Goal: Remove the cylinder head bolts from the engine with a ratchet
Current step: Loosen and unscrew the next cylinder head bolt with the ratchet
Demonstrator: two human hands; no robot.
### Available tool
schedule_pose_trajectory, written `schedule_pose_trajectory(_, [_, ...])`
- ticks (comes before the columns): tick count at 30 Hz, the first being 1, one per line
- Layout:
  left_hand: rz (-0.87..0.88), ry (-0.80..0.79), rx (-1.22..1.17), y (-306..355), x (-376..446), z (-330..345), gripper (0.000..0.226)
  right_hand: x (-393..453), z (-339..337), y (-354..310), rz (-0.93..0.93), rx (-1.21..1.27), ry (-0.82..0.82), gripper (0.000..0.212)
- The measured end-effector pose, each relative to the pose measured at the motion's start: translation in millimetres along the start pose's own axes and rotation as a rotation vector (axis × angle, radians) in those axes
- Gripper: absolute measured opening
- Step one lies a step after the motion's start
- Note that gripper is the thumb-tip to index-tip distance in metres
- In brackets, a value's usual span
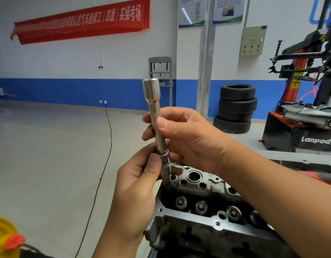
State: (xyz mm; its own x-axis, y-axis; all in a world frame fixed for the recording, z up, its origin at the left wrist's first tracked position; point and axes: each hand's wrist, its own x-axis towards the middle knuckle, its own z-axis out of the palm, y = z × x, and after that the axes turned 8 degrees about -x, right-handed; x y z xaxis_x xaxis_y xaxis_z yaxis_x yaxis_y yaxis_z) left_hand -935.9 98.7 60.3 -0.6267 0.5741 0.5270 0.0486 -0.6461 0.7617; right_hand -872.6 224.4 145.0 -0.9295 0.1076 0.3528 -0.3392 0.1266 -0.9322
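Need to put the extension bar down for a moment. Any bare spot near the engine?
On the cylinder head it is crowded: bolt holes, valve parts, both hands on the extension bar. The bare room is the floor left of the engine, bordered by the black cable.

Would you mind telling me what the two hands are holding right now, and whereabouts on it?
Both hold one chrome extension bar: the right hand grips its middle, the left hand pinches the socket at its lower end.

Chrome extension bar (155, 116) stands near-upright above a dark socket (166, 164) — over the grey cylinder head (203, 187), lower right.
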Motion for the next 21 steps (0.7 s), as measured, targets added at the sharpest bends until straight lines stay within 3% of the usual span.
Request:
schedule_pose_trajectory(3, [0.080,0.051,0.051,3.1,0.9,2.7,0.018,-2.3,0.1,-0.5,-0.006,0.039,-0.031,0.015])
schedule_pose_trajectory(7, [0.165,0.151,0.108,0.7,2.2,1.4,0.029,-1.7,-1.0,2.3,-0.009,0.012,-0.010,0.012])
schedule_pose_trajectory(11, [0.092,0.088,0.084,0.4,0.2,1.2,0.015,-0.8,0.3,2.4,-0.018,-0.006,0.016,0.009])
schedule_pose_trajectory(14, [-0.004,0.019,-0.027,1.1,-0.5,-1.5,0.025,-0.1,0.2,2.9,-0.008,0.010,0.023,0.012])
schedule_pose_trajectory(21, [0.125,0.182,0.156,-2.0,-0.6,-1.1,0.023,3.3,-3.0,8.0,-0.005,0.004,-0.016,0.012])
